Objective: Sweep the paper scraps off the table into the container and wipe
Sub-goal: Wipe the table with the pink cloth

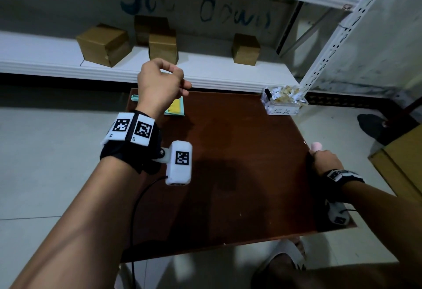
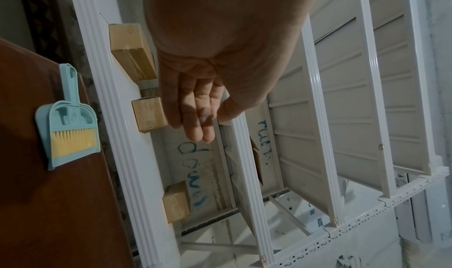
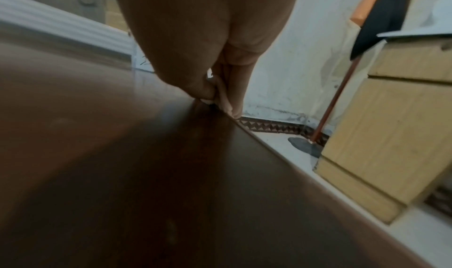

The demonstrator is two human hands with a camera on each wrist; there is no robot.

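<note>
Paper scraps [image 1: 286, 93] are seen gathered in the container [image 1: 283, 106] at the table's [image 1: 228, 151] far right corner; a pale cloth [image 1: 317, 146] is pinched by the right hand [image 1: 326, 159] at the right edge, the left hand [image 1: 159, 82] raised, loosely curled, empty; wiping is judged under way, with strokes leftward across the top called for next

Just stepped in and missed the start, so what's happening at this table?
A person is cleaning a brown table. The clear container at the far right corner already holds paper scraps. The small dustpan and brush set lies at the far left edge, untouched. The left hand hovers above it, holding nothing. The right hand rests at the table's right edge, pinching something pale pink, possibly a wiping cloth, though too little shows to tell.
</note>
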